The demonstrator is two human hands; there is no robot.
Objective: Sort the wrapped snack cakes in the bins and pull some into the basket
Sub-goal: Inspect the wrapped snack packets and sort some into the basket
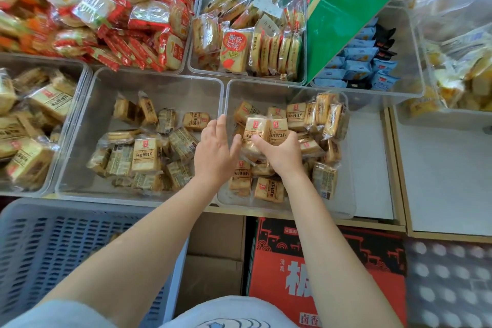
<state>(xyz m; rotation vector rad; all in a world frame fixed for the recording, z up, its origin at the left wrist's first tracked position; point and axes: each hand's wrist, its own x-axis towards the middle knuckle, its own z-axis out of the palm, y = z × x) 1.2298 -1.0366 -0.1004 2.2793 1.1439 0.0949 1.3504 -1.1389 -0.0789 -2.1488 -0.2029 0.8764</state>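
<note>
- Your right hand [279, 153] grips a wrapped snack cake [257, 128], lifted above the pile in the right clear bin [351, 202].
- Your left hand [214, 150] is spread, fingers straight, over the bin's left wall, next to the cake.
- Blue basket [53, 242] sits lower left, w/ more cakes in the middle bin [157, 80].

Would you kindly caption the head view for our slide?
Right hand grips wrapped snack cakes in a clear bin; left hand open alongside.

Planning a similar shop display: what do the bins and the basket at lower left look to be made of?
Bins: clear rigid plastic, probably; glossy, contents show through the walls. Basket: matte grey-blue moulded plastic, with slotted sides.
</note>
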